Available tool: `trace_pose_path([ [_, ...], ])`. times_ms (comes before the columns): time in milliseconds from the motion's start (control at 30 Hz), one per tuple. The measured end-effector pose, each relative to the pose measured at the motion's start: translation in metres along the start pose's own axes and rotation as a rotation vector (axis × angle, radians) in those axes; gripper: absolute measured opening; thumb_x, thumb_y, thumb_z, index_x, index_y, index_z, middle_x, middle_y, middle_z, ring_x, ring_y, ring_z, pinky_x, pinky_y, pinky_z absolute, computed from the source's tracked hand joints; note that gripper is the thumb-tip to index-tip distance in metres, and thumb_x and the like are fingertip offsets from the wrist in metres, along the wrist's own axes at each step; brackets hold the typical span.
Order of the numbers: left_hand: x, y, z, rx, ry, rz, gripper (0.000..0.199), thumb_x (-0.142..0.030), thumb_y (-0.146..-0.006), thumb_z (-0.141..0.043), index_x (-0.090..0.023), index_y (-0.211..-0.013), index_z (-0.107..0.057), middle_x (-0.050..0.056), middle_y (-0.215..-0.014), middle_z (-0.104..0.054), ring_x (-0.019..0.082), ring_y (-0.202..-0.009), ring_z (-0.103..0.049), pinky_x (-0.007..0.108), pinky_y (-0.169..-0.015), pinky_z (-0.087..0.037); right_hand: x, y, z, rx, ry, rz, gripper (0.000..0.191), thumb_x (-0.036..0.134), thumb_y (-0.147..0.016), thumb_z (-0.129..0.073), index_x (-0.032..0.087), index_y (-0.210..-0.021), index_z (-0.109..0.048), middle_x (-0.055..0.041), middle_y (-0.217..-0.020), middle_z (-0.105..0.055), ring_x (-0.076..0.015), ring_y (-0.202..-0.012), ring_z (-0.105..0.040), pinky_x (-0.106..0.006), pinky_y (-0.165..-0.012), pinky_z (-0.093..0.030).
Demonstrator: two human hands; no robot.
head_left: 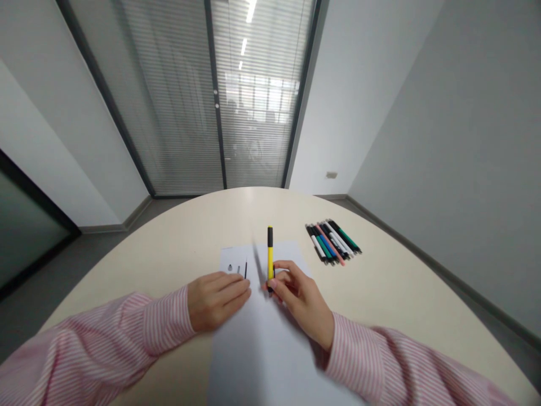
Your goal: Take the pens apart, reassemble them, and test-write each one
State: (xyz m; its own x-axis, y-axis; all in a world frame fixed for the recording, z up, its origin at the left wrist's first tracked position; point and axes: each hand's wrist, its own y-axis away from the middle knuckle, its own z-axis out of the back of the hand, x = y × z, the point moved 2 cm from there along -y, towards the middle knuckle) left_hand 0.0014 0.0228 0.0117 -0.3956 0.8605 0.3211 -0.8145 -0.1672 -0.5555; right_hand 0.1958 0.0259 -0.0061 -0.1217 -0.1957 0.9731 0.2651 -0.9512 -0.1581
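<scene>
Yellow highlighter (269, 254) is standing over the white paper sheet (264, 349), its lower end being pinched by the right hand's (301, 301) fingers. Left hand (217, 301) is resting on the sheet, fingers together, gripping nothing. Bundle of colored pens (333, 241) is lying off to the side on the round cream table (169, 259).

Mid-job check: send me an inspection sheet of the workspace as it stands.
surface: cream rounded tabletop, smooth
job's things: white paper sheet with small dark marks near its far edge; yellow-and-black marker, held upright over the sheet
clutter: bundle of black, white, green, blue and pink pens lying right of the sheet
grippers: left hand resting on the sheet; right hand gripping the marker
cables: nothing seen
surroundings: glass partition with blinds; grey wall
</scene>
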Motion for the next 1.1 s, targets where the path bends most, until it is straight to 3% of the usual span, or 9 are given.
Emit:
trace_pose_path([
  [267,-0.003,-0.002,-0.003,0.000,0.029,-0.082,0.028,-0.007,-0.091,-0.037,-0.009,-0.087,-0.065,0.012,-0.090,-0.071,0.023,-0.086,-0.066,0.033,-0.068,-0.054,-0.003,0.000,0.000,-0.004,-0.025,-0.008,0.025,0.033,-0.086,-0.053,0.019,-0.105,-0.046,-0.0025,-0.074,-0.064,-0.0121,-0.060,-0.052,-0.024,-0.057,-0.042],
  [367,-0.006,-0.001,-0.003,-0.059,0.108,-0.018,0.025,-0.010,-0.092,-0.039,-0.012,-0.091,-0.064,0.012,-0.089,-0.072,0.024,-0.088,-0.066,0.034,-0.069,-0.054,0.000,0.000,0.000,-0.010,-0.010,-0.011,0.025,0.034,-0.085,-0.053,0.018,-0.104,-0.046,-0.0020,-0.072,-0.063,-0.0121,-0.060,-0.052,-0.025,-0.057,-0.042],
  [467,-0.002,-0.001,0.005,-0.203,0.333,0.109,0.025,-0.015,-0.094,-0.038,-0.017,-0.101,-0.062,0.012,-0.094,-0.072,0.023,-0.093,-0.066,0.035,-0.074,-0.054,0.003,0.001,0.000,-0.010,0.001,-0.009,0.025,0.034,-0.085,-0.053,0.019,-0.103,-0.046,-0.0004,-0.070,-0.061,-0.0120,-0.060,-0.052,-0.024,-0.057,-0.041],
  [567,0.013,-0.002,0.016,-0.413,0.655,0.324,0.019,-0.014,-0.090,-0.047,-0.022,-0.105,-0.057,0.009,-0.094,-0.071,0.020,-0.087,-0.068,0.031,-0.071,-0.057,0.005,0.002,0.000,0.002,0.048,-0.010,0.022,0.031,-0.084,-0.053,0.019,-0.101,-0.048,0.0017,-0.066,-0.059,-0.0109,-0.055,-0.048,-0.022,-0.053,-0.038],
  [633,0.031,0.000,0.020,-0.732,0.784,0.693,0.011,-0.017,-0.088,-0.054,-0.021,-0.097,-0.056,0.006,-0.085,-0.070,0.019,-0.076,-0.069,0.028,-0.059,-0.057,0.004,0.003,0.000,0.027,0.100,-0.010,0.018,0.028,-0.082,-0.053,0.019,-0.098,-0.050,0.0031,-0.062,-0.057,-0.0103,-0.052,-0.046,-0.022,-0.050,-0.035],
  [733,0.049,0.006,0.015,-0.957,1.023,1.036,0.016,-0.028,-0.080,-0.065,-0.018,-0.088,-0.054,0.003,-0.078,-0.069,0.016,-0.069,-0.069,0.022,-0.055,-0.056,0.003,0.004,0.001,0.072,0.191,0.003,0.017,0.019,-0.077,-0.052,0.018,-0.094,-0.053,0.0054,-0.057,-0.051,-0.0094,-0.050,-0.042,-0.021,-0.049,-0.033],
  [867,0.058,0.012,0.004,-0.940,1.192,1.197,0.023,-0.031,-0.076,-0.070,-0.019,-0.088,-0.054,0.001,-0.079,-0.068,0.013,-0.071,-0.068,0.018,-0.059,-0.055,0.005,0.005,0.000,0.108,0.272,0.036,0.019,0.012,-0.071,-0.051,0.018,-0.089,-0.055,0.0074,-0.054,-0.045,-0.0080,-0.048,-0.036,-0.021,-0.049,-0.030],
  [1100,0.057,0.015,0.003,-0.866,1.175,1.182,0.018,-0.029,-0.081,-0.063,-0.019,-0.090,-0.051,0.000,-0.081,-0.065,0.013,-0.072,-0.067,0.021,-0.062,-0.055,0.011,0.006,-0.001,0.115,0.288,0.040,0.019,0.011,-0.069,-0.053,0.019,-0.086,-0.057,0.0083,-0.052,-0.039,-0.0078,-0.048,-0.034,-0.020,-0.048,-0.028],
])
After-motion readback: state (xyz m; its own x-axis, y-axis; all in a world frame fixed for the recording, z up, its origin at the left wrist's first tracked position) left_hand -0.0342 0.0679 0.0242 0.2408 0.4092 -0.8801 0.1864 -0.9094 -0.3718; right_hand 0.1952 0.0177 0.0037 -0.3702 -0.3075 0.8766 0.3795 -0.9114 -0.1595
